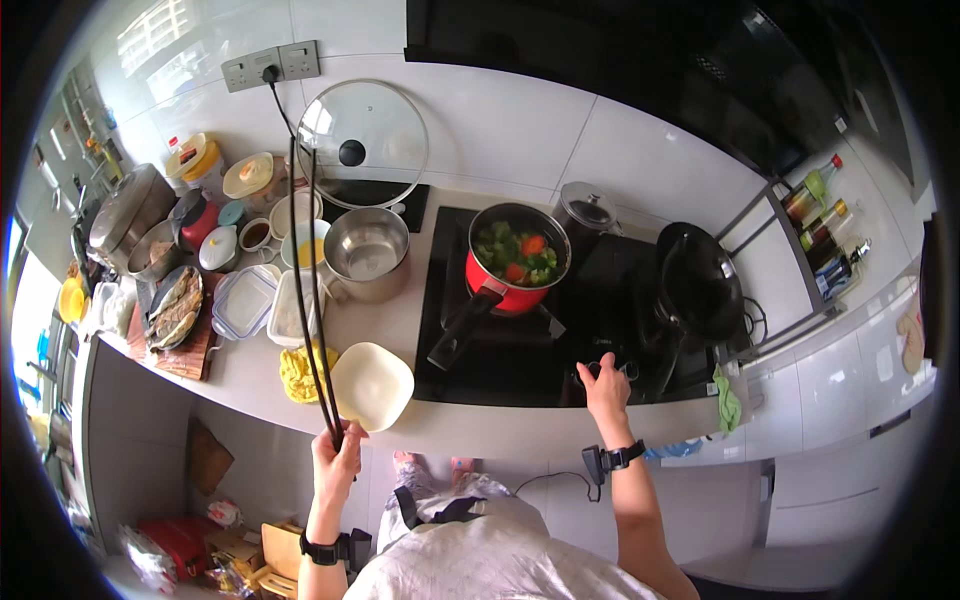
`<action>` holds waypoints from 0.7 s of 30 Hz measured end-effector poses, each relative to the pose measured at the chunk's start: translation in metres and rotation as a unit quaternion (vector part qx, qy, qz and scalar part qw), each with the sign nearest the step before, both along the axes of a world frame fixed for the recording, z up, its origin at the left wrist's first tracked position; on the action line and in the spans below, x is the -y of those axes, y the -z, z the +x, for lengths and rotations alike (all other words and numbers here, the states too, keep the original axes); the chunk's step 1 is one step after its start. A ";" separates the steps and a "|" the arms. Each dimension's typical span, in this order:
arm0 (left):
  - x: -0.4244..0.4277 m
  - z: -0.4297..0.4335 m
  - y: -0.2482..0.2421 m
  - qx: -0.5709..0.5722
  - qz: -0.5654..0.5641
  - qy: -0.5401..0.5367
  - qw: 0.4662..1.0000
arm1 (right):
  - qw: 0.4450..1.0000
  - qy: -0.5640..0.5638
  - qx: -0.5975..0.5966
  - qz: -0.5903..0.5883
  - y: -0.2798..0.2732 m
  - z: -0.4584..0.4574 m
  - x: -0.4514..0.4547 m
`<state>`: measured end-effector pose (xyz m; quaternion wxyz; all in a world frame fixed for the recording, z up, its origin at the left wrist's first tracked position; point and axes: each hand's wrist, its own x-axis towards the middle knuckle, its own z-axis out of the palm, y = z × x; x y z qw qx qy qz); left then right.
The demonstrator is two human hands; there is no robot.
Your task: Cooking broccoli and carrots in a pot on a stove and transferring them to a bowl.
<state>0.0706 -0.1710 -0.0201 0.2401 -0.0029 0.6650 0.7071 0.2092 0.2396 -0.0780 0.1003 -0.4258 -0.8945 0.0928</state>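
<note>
My left hand (335, 457) grips a pair of long dark chopsticks (304, 285) near their lower ends. They point away from me, their tips slightly apart in front of the glass lid. My right hand (609, 390) is at the front of the black glass gas stove (517, 382), thumb and finger around a control knob (594, 369) that they partly hide. On the left burner stands a red saucepan (504, 294), its black handle (465, 330) turned toward me. Green broccoli (499, 244) and orange carrot pieces (533, 244) lie inside. Beside my left hand sits a cream square bowl (373, 386).
A black wok (701, 285) stands on the right burner. Left of the stove are a steel pot (367, 255), a yellow cloth (304, 375) and plastic containers (292, 307). A glass lid (375, 120) leans on the wall. Fish lies on a cutting board (199, 364) farther left.
</note>
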 end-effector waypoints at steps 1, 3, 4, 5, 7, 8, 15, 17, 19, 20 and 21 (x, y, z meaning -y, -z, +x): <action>0.000 -0.007 -0.003 0.003 -0.004 0.014 1.000 | 1.000 0.000 0.004 0.012 -0.003 0.000 0.002; 0.002 -0.019 -0.005 0.002 -0.008 0.026 1.000 | 0.999 -0.028 -0.021 0.008 -0.003 0.008 0.006; 0.004 -0.025 -0.004 -0.008 -0.022 0.041 0.999 | 0.997 -0.065 -0.048 0.003 0.000 0.011 0.005; 0.005 -0.032 -0.002 -0.018 -0.036 0.054 0.998 | 0.992 -0.102 -0.075 -0.001 0.002 0.012 0.003; 0.008 -0.040 -0.001 -0.049 -0.053 0.062 0.995 | 0.993 -0.102 -0.047 -0.047 0.007 0.019 -0.002; 0.009 -0.044 -0.003 -0.062 -0.060 0.068 0.994 | 0.995 -0.082 -0.047 -0.038 0.010 0.019 -0.005; 0.020 -0.057 0.001 -0.057 -0.048 0.085 0.994 | 0.997 0.040 0.055 0.021 0.001 -0.005 0.008; 0.017 -0.057 -0.002 -0.047 -0.049 0.090 0.994 | 0.993 0.075 0.088 0.034 0.000 -0.008 0.007; 0.014 -0.059 -0.004 -0.096 -0.060 0.107 0.988 | 0.989 0.103 0.089 0.050 0.003 -0.012 0.005; 0.012 -0.059 -0.006 -0.098 -0.059 0.107 0.988 | 0.989 0.104 0.088 0.051 0.003 -0.012 0.003; 0.011 -0.059 -0.007 -0.096 -0.052 0.114 0.987 | 0.986 0.114 0.110 0.042 0.003 -0.014 0.003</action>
